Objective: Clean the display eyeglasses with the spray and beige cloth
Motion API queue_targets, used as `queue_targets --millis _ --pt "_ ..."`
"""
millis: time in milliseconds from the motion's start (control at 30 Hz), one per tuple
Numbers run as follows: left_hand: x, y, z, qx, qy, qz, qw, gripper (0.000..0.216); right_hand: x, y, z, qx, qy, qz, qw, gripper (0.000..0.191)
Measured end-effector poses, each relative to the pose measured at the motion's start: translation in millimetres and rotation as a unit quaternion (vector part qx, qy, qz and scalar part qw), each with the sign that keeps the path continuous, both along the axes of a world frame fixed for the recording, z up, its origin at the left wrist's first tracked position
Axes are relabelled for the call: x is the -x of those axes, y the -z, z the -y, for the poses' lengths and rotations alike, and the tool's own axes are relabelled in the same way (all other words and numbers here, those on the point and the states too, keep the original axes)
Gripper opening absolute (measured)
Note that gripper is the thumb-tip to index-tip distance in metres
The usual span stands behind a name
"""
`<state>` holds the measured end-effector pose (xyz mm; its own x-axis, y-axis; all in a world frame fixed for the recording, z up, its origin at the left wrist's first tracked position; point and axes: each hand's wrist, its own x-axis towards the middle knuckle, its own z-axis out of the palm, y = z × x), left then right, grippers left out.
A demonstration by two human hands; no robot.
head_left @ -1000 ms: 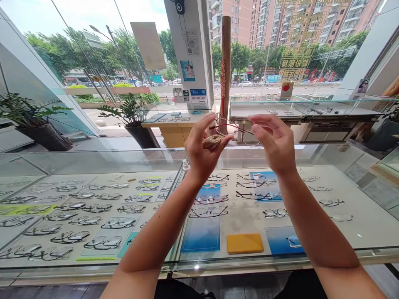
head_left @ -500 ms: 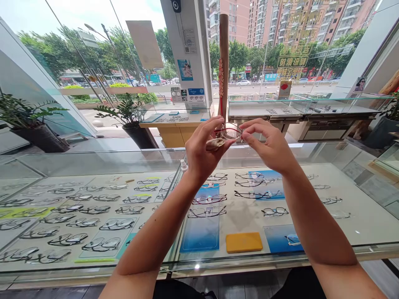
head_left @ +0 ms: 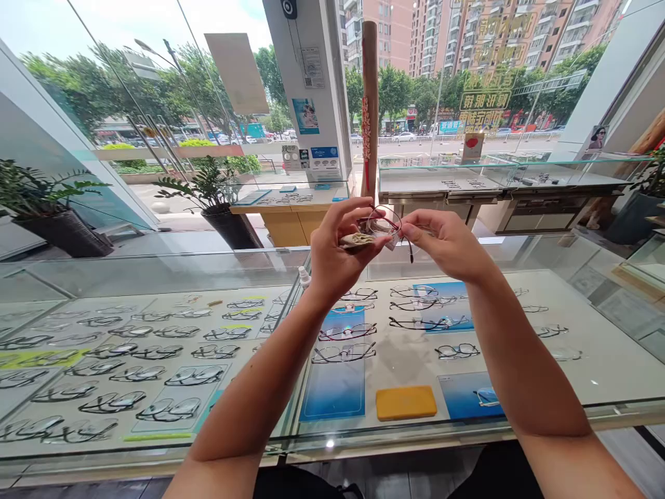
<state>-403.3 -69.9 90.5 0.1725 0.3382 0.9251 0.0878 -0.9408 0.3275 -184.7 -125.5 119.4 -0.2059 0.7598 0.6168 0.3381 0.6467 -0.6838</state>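
A thin-rimmed pair of eyeglasses [head_left: 385, 223] is held up above the glass counter between both hands. My left hand [head_left: 340, 239] is closed on its left side, with a crumpled beige cloth [head_left: 357, 240] also caught in the palm and fingers. Thumb and fingers of my right hand [head_left: 439, 237] pinch the glasses at the right end. One dark temple tip hangs down just under the right fingertips. Parts of the frame are hidden behind the fingers.
Below is a glass display case [head_left: 364, 436] with several rows of eyeglasses [head_left: 166, 409]. Inside it lies a yellow case [head_left: 406, 403]. A small white bottle [head_left: 304, 277] stands beyond my left forearm. Farther off are a wooden post [head_left: 370, 111] and potted plants [head_left: 223, 215].
The glasses have turned in my hands, and a dark temple tip now hangs below the right fingers. My right hand has closed more tightly at the frame's right end.
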Motion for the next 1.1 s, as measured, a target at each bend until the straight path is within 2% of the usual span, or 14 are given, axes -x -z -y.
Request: queue_targets --millis 133,267,367,467,567,667,733,833,1000,1100 --pt "-0.9 -0.6 -3.2 -0.003 0.013 -0.009 1.000 0.057 0.7 0.7 -1.9 -0.008 0.006 -0.008 1.000 0.047" --pt "-4.0 -1.3 -4.3 -0.023 -0.031 0.032 0.999 0.064 0.0 5.8 -9.8 -0.007 0.025 -0.057 0.998 0.042" --pt "-7.3 -2.0 3.9 -0.003 -0.065 0.101 0.993 0.042 4.0 10.2 -12.8 -0.021 0.075 -0.099 0.992 0.035" --pt "-11.4 -2.8 17.7 0.127 -0.013 0.071 0.989 0.031 17.0 14.2 -8.6 -0.097 0.134 -0.089 0.982 0.023" --pt "-15.3 -4.9 27.1 0.283 0.051 0.061 0.956 0.035 33.9 18.6 -1.6 -0.212 0.183 -0.038 0.959 0.019" --pt "-17.3 -6.6 26.2 0.365 0.099 0.089 0.921 0.035 44.3 22.7 1.1 -0.261 0.209 -0.011 0.942 0.019" --pt "-17.7 -6.9 22.4 0.395 0.119 0.095 0.906 0.032 45.8 24.5 0.3 -0.254 0.214 -0.009 0.943 0.019" --pt "-18.9 -6.4 18.1 0.413 0.120 0.089 0.898 0.031 44.1 25.6 -1.4 -0.221 0.206 -0.011 0.953 0.020" --pt "-19.6 -5.7 16.6 0.404 0.092 0.079 0.907 0.037 41.9 21.4 1.7 -0.175 0.190 -0.005 0.966 0.019" --pt "-12.0 -10.0 17.3 0.364 0.056 0.067 0.927 0.034 32.6 8.9 9.7 -0.169 0.191 -0.015 0.967 0.021"
